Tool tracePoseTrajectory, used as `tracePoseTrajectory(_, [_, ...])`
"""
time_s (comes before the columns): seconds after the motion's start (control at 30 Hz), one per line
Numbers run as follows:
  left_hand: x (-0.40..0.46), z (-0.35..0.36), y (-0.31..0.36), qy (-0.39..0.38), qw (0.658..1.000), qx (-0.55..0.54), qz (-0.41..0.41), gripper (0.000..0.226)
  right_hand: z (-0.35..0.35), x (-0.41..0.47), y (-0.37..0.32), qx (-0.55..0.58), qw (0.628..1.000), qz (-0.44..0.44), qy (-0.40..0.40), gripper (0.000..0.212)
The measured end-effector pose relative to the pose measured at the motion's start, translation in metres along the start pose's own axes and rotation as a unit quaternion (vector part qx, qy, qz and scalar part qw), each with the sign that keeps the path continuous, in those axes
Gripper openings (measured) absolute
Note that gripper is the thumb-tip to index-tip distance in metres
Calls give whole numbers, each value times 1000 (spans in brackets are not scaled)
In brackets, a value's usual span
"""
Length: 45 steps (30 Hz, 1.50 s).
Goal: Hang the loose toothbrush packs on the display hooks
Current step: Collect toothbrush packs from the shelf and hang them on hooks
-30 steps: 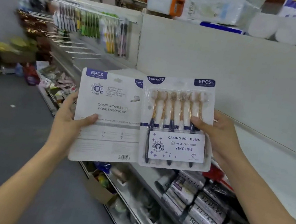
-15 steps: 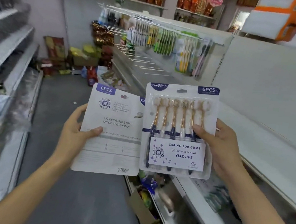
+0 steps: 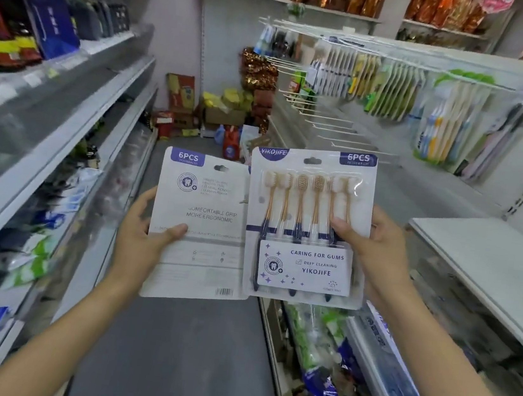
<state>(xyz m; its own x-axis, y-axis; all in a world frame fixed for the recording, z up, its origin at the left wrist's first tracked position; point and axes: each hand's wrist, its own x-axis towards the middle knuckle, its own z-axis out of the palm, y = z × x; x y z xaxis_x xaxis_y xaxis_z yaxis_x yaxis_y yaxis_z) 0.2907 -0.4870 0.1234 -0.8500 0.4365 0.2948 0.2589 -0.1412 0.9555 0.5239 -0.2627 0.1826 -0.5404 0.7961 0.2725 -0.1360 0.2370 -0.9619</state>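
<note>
Two flat white-and-purple toothbrush blister packs are held up side by side in the aisle, the left hand gripping the back-facing pack printed "6PCS" and "COMFORTABLE GRIP MORE ERGONOMIC", the right hand gripping the front-facing pack reading "YIKOJIFE", "CARING FOR GUMS", with white wire display hooks beyond.

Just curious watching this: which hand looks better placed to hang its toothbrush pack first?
Probably the right hand: its front-facing pack is nearer the empty display hooks on the right. The left hand holds its back-facing pack farther away.
</note>
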Motion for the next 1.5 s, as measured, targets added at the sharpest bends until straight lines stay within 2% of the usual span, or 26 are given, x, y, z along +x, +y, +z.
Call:
tracePoseTrajectory(0.23, [104, 16, -26, 38, 999, 12, 6, 65, 55, 116, 43, 26, 999, 16, -40, 27])
tracePoseTrajectory(0.47, [184, 18, -50, 55, 998, 17, 8, 61, 100, 197, 66, 39, 997, 16, -68, 32])
tracePoseTrajectory(0.57, [221, 15, -68, 48, 999, 14, 4, 51, 120, 227, 73, 45, 996, 21, -76, 31])
tracePoseTrajectory(0.67, [263, 8, -91, 34, 999, -2, -13, 43, 143, 260, 82, 37, 997, 20, -68, 30])
tracePoseTrajectory(1.0, [444, -10, -143, -23, 999, -30, 2, 47, 251, 383, 116, 13, 1000, 3, -11, 29])
tracePoseTrajectory(1.2, [552, -19, -165, -63, 998, -30, 6, 40, 313, 453, 120, 19, 1000, -1, 19, 23])
tracePoseTrajectory(1.5, [670, 7, -202, -69, 997, -44, 9, 40, 354, 548, 154, 1, 998, 8, 56, 25])
